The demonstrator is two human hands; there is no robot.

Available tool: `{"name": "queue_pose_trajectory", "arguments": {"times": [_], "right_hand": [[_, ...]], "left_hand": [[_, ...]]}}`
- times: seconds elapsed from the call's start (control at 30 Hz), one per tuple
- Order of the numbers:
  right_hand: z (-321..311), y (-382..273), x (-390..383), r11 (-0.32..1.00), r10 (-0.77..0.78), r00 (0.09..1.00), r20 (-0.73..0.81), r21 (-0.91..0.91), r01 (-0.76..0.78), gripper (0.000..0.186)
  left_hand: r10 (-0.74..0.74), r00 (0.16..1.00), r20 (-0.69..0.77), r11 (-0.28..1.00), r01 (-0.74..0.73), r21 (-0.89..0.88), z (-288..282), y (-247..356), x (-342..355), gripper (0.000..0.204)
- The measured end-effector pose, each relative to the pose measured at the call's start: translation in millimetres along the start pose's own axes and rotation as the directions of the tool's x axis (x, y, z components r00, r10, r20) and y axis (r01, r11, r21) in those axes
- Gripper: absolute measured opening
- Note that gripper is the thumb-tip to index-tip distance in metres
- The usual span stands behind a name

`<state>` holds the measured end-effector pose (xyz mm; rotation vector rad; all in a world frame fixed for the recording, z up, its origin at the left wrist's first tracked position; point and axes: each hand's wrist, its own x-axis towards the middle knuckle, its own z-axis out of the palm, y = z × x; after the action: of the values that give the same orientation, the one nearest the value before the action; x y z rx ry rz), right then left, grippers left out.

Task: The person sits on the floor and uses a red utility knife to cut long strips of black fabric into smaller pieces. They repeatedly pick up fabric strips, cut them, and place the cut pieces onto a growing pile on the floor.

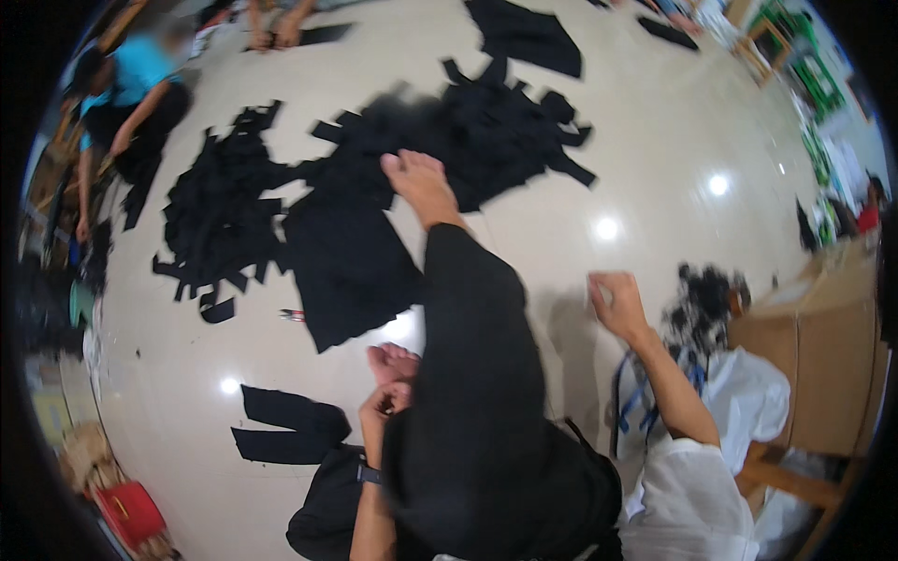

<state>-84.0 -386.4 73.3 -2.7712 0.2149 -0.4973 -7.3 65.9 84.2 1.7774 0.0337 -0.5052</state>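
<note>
Out to the right my right hand (617,304) is raised over the floor, its fingers curled and pressed together. Anything small held in them is not visible. My left hand (382,404) is closed low beside my bare left foot (393,363), and what it may grip is hidden. Black trousers cover my bent legs, and my right foot (418,178) reaches forward. Just left of my leg lies a flat black cloth panel (351,266). Two black fabric strips (290,425), joined at one end, lie left of my left hand.
Heaps of black cloth pieces (220,206) spread ahead on the tiled floor (673,187). A pen-like red and white object (293,316) lies by the panel. On the right are black scraps (706,294) and a cardboard box (823,346). A person in turquoise (145,75) crouches far left.
</note>
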Motion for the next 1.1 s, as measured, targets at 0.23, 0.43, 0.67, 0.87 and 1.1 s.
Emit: {"name": "queue_pose_trajectory", "arguments": {"times": [0.23,0.43,0.67,0.87,1.1], "right_hand": [[6,-49,-19,0.548,0.421,0.737,0.529,0.499,-0.671,0.014],[82,-109,-90,0.415,-0.715,0.292,0.635,0.722,-0.554,0.029],[-10,23,-6,-0.098,0.757,0.63,0.17,0.984,-0.148,0.033],[-37,7,-87,0.374,-0.002,0.359,0.933,0.334,-0.865,0.021],[10,-38,-178,0.688,-0.333,0.243,0.911,0.411,-0.598,0.027]], "left_hand": [[0.138,0.99,-0.006,0.654,-0.095,-0.751,119,45,237,0.043],[0.142,0.985,-0.093,0.217,-0.123,-0.968,215,72,390,0.06],[0.593,0.804,0.029,0.127,-0.059,-0.99,174,28,448,0.043],[0.478,0.878,0.002,0.19,-0.101,-0.977,170,33,445,0.039],[0.37,0.929,-0.006,0.254,-0.108,-0.961,187,47,420,0.034]]}}
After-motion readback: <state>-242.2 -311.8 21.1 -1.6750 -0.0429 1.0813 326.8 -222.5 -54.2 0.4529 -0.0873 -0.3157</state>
